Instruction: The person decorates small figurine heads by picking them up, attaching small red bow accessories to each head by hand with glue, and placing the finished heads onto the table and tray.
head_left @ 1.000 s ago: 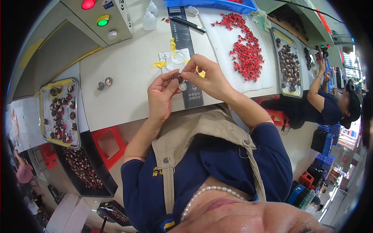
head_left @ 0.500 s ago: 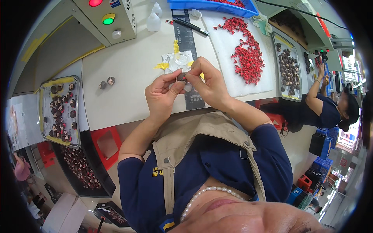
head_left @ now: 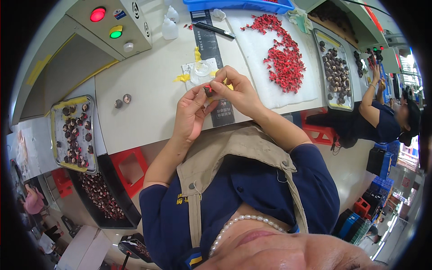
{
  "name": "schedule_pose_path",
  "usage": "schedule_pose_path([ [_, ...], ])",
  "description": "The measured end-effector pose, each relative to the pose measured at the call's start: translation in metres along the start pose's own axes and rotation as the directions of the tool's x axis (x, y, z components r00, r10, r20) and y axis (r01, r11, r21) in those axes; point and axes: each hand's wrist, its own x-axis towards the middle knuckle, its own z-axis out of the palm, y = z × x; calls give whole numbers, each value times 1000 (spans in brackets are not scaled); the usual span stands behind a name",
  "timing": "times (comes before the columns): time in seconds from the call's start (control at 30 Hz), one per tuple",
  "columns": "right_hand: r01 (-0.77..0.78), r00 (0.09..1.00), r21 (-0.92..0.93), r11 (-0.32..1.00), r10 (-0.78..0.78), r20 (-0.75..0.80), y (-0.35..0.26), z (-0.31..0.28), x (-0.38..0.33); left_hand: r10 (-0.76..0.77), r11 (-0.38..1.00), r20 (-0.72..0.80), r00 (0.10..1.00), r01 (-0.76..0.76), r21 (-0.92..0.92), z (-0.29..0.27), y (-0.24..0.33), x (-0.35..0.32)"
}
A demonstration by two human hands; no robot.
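Blue sleeves and a tan apron fill the low part of the frame. Above them, near the middle, the left hand [head_left: 191, 112] and right hand [head_left: 236, 90] meet over the table [head_left: 148, 85]. Both sets of fingers are pinched tight together on one small dark piece [head_left: 208, 90] with a bit of red on it. The piece sits right between the fingertips, held up just above the table edge.

Just past the hands lies a clear dish [head_left: 201, 69] on a taped card, and a dark strip [head_left: 211, 49] runs up the table. Two loose dark parts [head_left: 122, 101] lie to the left. Further left is a tray [head_left: 74, 132] of dark parts. In the upper right is a white mat [head_left: 270, 58] with a red pile [head_left: 283, 56], then another tray [head_left: 335, 69]. At the top left stands a grey box [head_left: 112, 24] with a red and a green light. At the top are white bottles [head_left: 169, 24] and a blue bin [head_left: 238, 5]. Another person [head_left: 382, 117] works far right.

I think the piece could slip, because it is tiny and held only by fingertips. It is close to the near table edge, so it might drop to the floor. A wide elbow swing could bump the red pile. Bare table is left of the hands, so there is room there.
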Motion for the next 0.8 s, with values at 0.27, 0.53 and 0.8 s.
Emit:
schedule_pose_path([
  [0.27, 75, 997, -16, 997, -75, -2, -6, -13, -12, -78, 997, 23, 997, 77, 23, 17, -1, 2],
  [0.53, 182, 977, -302, 936, -206, -50, -13, -25, -19, -127, 992, 113, 985, 126, 16, 28, -7, 7],
  [0.8, 170, 973, -253, 952, -203, -113, -11, -30, -33, -78, 989, 88, 993, 66, 129, 33, -15, 9],
])
